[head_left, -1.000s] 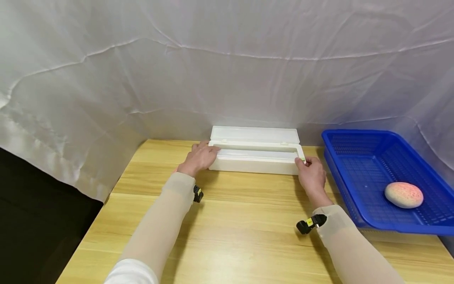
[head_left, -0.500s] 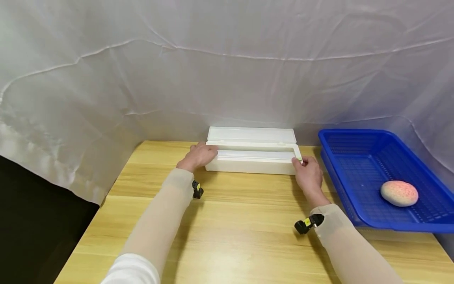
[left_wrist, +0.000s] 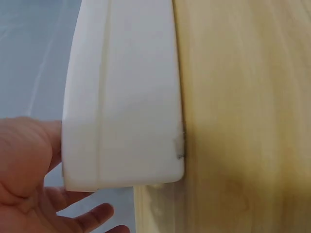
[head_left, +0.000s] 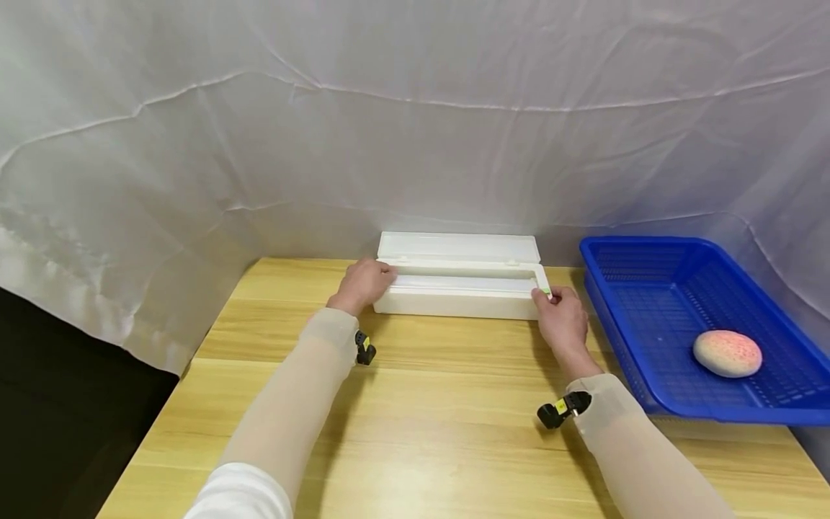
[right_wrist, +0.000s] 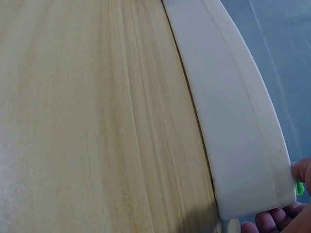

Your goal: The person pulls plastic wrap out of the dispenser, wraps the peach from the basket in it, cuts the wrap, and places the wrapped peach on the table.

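Note:
A long white plastic wrap dispenser box (head_left: 454,304) lies on the wooden table near the back curtain. Its hinged lid (head_left: 459,247) is tipped back, and a pale strip shows inside the long opening. At the left end, my left hand (head_left: 364,282) grips the box, thumb over the top edge; in the left wrist view its other fingers (left_wrist: 92,218) reach past the end. My right hand (head_left: 563,317) holds the opposite end, thumb at the top corner beside a small green tab (right_wrist: 299,188) and fingertips (right_wrist: 266,222) at the end wall.
To the right stands a blue plastic basket (head_left: 599,321) with an oval, pink-speckled, pale object (head_left: 728,353) in it. A grey curtain (head_left: 415,158) hangs behind the table (head_left: 441,418). Dark space (head_left: 65,404) lies beyond the table's left edge.
The head view has shifted slightly, so everything sits a little further left. My left hand has arched somewhat at its end of the box. The right hand keeps its hold.

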### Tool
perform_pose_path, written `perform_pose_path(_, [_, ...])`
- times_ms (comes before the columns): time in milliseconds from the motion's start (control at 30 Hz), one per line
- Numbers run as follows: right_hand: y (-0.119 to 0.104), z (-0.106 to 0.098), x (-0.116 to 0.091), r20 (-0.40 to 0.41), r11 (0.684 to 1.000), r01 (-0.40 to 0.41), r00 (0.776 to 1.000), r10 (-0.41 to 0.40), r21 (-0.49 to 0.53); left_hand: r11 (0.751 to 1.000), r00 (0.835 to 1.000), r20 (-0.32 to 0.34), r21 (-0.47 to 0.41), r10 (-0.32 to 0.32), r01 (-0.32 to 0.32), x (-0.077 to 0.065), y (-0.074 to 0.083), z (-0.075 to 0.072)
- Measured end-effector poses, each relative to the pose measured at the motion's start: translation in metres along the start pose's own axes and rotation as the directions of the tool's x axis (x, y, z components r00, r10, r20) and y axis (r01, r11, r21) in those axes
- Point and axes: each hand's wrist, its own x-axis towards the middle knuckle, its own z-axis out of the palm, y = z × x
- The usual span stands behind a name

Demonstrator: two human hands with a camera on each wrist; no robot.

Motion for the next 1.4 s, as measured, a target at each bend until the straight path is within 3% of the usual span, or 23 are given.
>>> perform_pose_path(100, [0.000,-0.001,0.000,0.002,1.000,0.012,1.000,-0.012,-0.019,0.999,0.994,-0.109,0.038,0.024,-0.020,0.002,0.001,0.005])
perform_pose_path(200, [-0.001,-0.002,0.001,0.002,0.996,0.060,0.998,-0.060,-0.064,0.995,0.976,-0.209,0.089,0.055,-0.037,0.005,0.002,0.009])
perform_pose_path(333, [-0.006,-0.005,0.005,0.011,0.965,0.198,0.980,-0.199,-0.170,0.996,0.963,-0.263,0.083,0.056,-0.035,0.007,0.003,0.014])
perform_pose_path(433, [-0.013,-0.006,0.011,0.028,0.917,0.309,0.949,-0.313,-0.253,0.998,0.960,-0.275,0.061,0.047,-0.031,0.006,0.004,0.017])
perform_pose_path(533, [-0.021,-0.008,0.018,0.063,0.871,0.372,0.926,-0.372,-0.321,0.997,0.957,-0.284,0.061,0.052,-0.036,0.006,0.005,0.018])
perform_pose_path(700, [-0.031,-0.011,0.026,0.159,0.832,0.389,0.921,-0.355,-0.395,0.997,0.955,-0.291,0.070,0.054,-0.035,0.005,0.006,0.020])
perform_pose_path(933, [-0.036,-0.012,0.036,0.227,0.816,0.382,0.923,-0.312,-0.433,0.996,0.957,-0.281,0.076,0.069,-0.050,0.005,0.008,0.020])
perform_pose_path(1100, [-0.029,-0.006,0.044,0.194,0.778,0.433,0.901,-0.388,-0.456,0.997,0.958,-0.284,0.067,0.044,-0.026,0.005,0.007,0.020])
perform_pose_path(1400, [-0.025,-0.005,0.049,0.064,0.723,0.516,0.831,-0.552,-0.459,1.000,0.952,-0.305,0.011,0.014,-0.011,0.007,0.011,0.013])
